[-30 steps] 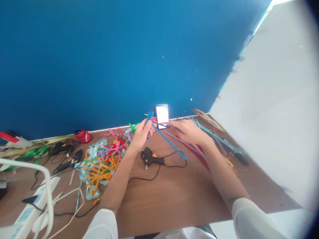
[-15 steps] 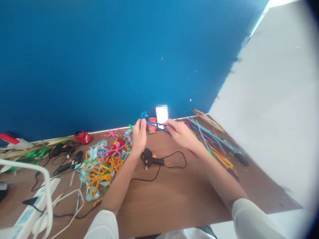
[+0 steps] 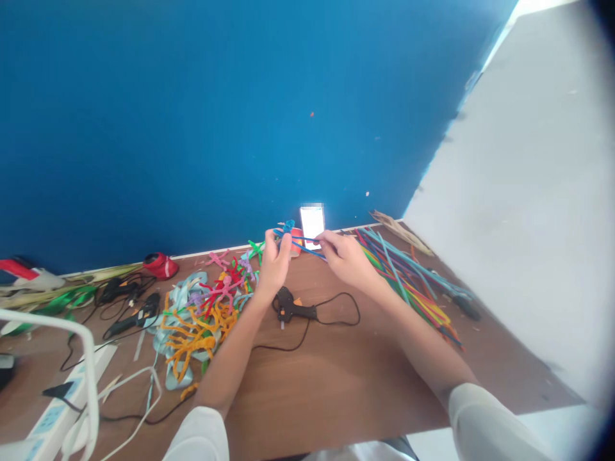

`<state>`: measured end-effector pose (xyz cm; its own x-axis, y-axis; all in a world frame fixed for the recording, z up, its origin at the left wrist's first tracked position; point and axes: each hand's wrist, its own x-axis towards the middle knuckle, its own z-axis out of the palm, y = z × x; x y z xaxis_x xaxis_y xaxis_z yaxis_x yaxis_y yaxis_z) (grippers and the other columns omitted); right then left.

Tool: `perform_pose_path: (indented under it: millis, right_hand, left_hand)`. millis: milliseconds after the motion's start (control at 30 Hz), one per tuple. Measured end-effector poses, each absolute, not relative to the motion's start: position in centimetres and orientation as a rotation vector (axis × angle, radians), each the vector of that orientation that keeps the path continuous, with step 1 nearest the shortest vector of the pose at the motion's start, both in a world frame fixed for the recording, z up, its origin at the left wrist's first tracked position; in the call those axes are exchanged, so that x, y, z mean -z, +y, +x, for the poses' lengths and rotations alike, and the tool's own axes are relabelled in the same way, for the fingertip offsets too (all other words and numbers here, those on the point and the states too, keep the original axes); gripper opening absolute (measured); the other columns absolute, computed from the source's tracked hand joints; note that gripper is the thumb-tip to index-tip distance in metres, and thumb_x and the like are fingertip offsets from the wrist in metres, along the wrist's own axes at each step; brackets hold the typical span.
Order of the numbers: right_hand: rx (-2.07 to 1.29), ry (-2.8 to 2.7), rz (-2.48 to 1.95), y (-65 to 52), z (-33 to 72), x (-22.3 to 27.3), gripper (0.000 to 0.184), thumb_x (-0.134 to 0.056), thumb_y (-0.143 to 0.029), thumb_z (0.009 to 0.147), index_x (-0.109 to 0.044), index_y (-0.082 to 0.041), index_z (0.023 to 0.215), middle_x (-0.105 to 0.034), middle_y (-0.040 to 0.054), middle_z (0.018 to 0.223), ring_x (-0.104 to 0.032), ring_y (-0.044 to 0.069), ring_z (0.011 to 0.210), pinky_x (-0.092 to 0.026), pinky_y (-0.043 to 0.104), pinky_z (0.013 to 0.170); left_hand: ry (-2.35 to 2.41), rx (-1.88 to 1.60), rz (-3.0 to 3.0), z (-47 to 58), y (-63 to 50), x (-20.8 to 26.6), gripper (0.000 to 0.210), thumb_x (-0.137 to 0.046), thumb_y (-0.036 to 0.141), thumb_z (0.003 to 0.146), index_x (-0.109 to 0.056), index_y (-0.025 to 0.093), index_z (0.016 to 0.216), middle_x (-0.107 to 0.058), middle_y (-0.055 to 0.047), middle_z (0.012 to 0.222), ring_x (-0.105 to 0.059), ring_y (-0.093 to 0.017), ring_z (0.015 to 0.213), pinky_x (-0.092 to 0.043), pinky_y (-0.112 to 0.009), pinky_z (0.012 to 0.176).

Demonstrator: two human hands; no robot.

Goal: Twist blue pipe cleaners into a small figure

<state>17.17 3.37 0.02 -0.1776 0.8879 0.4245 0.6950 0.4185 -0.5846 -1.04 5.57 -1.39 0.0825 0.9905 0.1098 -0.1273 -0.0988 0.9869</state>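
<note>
Pinched nearly closed, the left hand has hold of a blue fuzzy piece between thumb and fingers, its bunched knot showing just above the thumb. From that knot 2 blue strands run across to the right hand, whose thumb and fingertips are closed on the upper strand; the lower strand slants down under the same hand, and I cannot tell whether it is gripped too. So the long axis lies crosswise, left to right, with the left hand nearer the knot and the right hand towards the far ends.

Both hands are above the tabletop, towards its back edge. Behind the strands, at that edge, a red cup sits just beside a lit phone leaning upright by the wall. Below the left hand a black glue gun lies on its side, apart from the piece. Towards the left edge is a heap of coloured fuzzy figures; near the back right corner, loose coloured stems lie in a slanting bundle, partly behind the right forearm.
</note>
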Motion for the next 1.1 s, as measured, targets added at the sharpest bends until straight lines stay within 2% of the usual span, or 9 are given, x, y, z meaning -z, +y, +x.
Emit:
perform_pose_path:
  millis: [167, 433, 633, 800, 967, 1100]
  right_hand:
    - [-0.282, -1.982, -1.366, 3.5, 17.3, 0.1, 0.031, -0.04, -0.023, 0.097, -0.069, -0.02, 0.106, -0.073, 0.008, 0.08, -0.065, 0.022, 0.072, -0.038, 0.03, 0.07]
    - [-0.223, -2.057, -1.389, 3.5, 17.6, -0.1, 0.032, -0.039, -0.024, 0.098, -0.069, -0.021, 0.109, -0.071, 0.0069, 0.077, -0.063, 0.021, 0.07, -0.036, 0.029, 0.068]
    - [-0.401, -2.032, -1.241, 3.1, 17.6, -0.5, 0.029, -0.041, -0.026, 0.1, -0.069, -0.02, 0.104, -0.069, 0.0037, 0.077, -0.061, 0.018, 0.07, -0.035, 0.027, 0.067]
    - [-0.449, -1.96, -1.25, 3.0, 17.4, -0.6, 0.031, -0.041, -0.027, 0.1, -0.07, -0.019, 0.107, -0.065, 0.0019, 0.069, -0.057, 0.017, 0.064, -0.035, 0.028, 0.065]
    - [-0.354, -1.911, -1.297, 2.8, 17.0, -0.3, 0.026, -0.042, -0.026, 0.098, -0.068, -0.021, 0.099, -0.071, 0.0054, 0.081, -0.064, 0.021, 0.076, -0.037, 0.029, 0.07]
    - [-0.274, -1.847, -1.395, 2.5, 16.8, -0.2, 0.027, -0.039, -0.027, 0.098, -0.066, -0.023, 0.1, -0.07, 0.0057, 0.077, -0.063, 0.022, 0.072, -0.037, 0.03, 0.068]
  left_hand:
    - [0.998, -1.339, 1.292, -0.4, 5.0, 1.2, 0.029, -0.061, 0.049, 0.094, -0.048, 0.025, 0.106, -0.038, 0.007, 0.064, -0.035, -0.01, 0.052, -0.028, -0.022, 0.048]
    - [0.991, -1.368, 1.34, -1.0, 5.6, 1.7, 0.031, -0.057, 0.055, 0.094, -0.048, 0.025, 0.098, -0.036, 0.008, 0.063, -0.033, -0.008, 0.05, -0.024, -0.02, 0.046]
    - [0.93, -1.494, 1.216, -0.7, 5.9, 2.1, 0.035, -0.057, 0.057, 0.093, -0.042, 0.026, 0.092, -0.029, 0.009, 0.064, -0.028, -0.007, 0.048, -0.021, -0.02, 0.045]
    - [0.926, -1.619, 1.197, -0.7, 5.9, 1.7, 0.029, -0.054, 0.052, 0.096, -0.041, 0.026, 0.094, -0.03, 0.008, 0.065, -0.03, -0.008, 0.049, -0.025, -0.02, 0.046]
    - [1.017, -1.652, 1.299, -0.9, 5.9, 2.0, 0.031, -0.052, 0.055, 0.097, -0.04, 0.026, 0.095, -0.034, 0.008, 0.065, -0.036, -0.01, 0.051, -0.029, -0.022, 0.049]
    - [1.16, -1.729, 1.455, -1.3, 5.9, 2.4, 0.03, -0.049, 0.055, 0.098, -0.043, 0.026, 0.097, -0.04, 0.007, 0.067, -0.042, -0.011, 0.057, -0.033, -0.023, 0.054]
